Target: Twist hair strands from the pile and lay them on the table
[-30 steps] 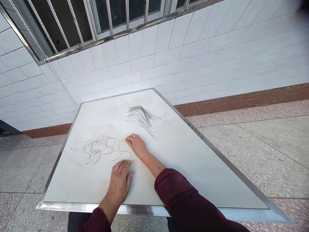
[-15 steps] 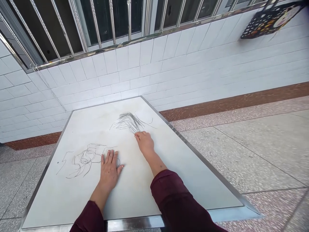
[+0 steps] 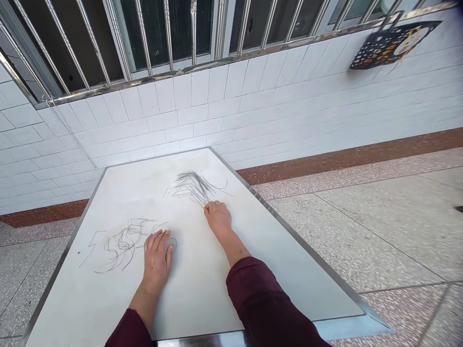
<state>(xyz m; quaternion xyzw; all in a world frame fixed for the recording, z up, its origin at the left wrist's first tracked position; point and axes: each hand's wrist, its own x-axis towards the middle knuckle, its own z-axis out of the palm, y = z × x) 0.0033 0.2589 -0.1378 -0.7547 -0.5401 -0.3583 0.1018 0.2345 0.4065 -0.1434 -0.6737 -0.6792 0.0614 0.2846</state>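
Note:
A bundle of thin dark wires or strands [image 3: 195, 183] lies fanned out on the white tabletop [image 3: 195, 270]. My right hand [image 3: 218, 216] pinches its near end, fingertips pressed together at the table. To the left is a loose tangle of similar dark strands [image 3: 125, 243], bent and curled. My left hand [image 3: 157, 255] rests at the right edge of this tangle, fingers stretched out and thumb apart, with a curved strand showing beside the thumb. Whether the strands are wire or hair I cannot tell.
The table has a metal edge [image 3: 289, 231] and stands against a white tiled wall [image 3: 195, 130]. Metal window bars [image 3: 170, 33] run above. A dark patterned bag [image 3: 392, 46] hangs from them at the right. Speckled floor [image 3: 379, 226] lies to the right.
My left hand has shifted slightly left, and its fingers have bent a little. My right hand keeps its pinch on the bundle. The view has moved slightly.

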